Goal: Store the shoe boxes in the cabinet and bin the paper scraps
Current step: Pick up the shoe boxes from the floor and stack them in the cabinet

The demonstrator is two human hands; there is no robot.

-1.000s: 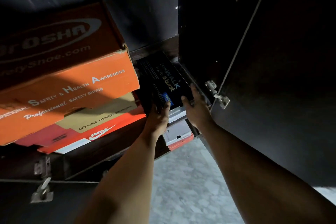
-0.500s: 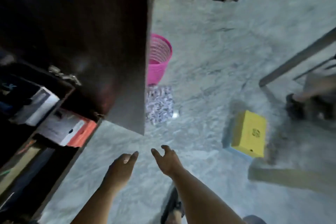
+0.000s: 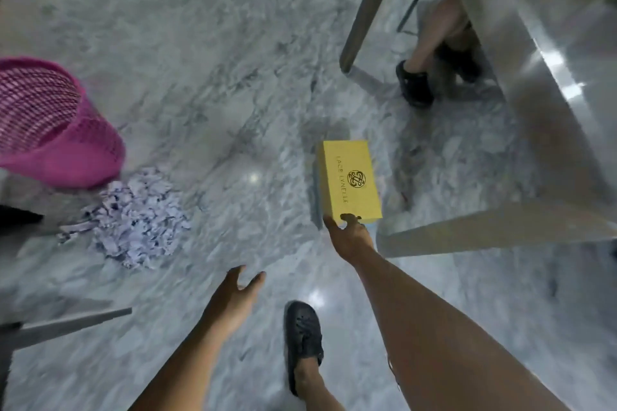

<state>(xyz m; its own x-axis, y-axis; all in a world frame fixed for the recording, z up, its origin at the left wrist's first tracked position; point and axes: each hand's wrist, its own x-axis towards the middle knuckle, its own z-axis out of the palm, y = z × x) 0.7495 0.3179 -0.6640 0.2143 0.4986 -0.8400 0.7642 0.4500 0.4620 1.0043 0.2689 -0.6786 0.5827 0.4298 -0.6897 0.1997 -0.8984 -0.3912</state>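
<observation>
Right hand (image 3: pixel 350 238) now reaches yellow shoe box (image 3: pixel 350 182).

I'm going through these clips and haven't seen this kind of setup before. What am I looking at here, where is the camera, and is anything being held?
There is no machine: a person wears a wide-angle camera on the head, looking down at their own arms. The right hand reaches to the near end of a yellow shoe box lying on the marble floor; its fingers touch the box edge, but a grip is not clear. The left hand is open and holds nothing. A pile of paper scraps lies beside a pink bin. At lower centre is the person's dark shoe.
</observation>
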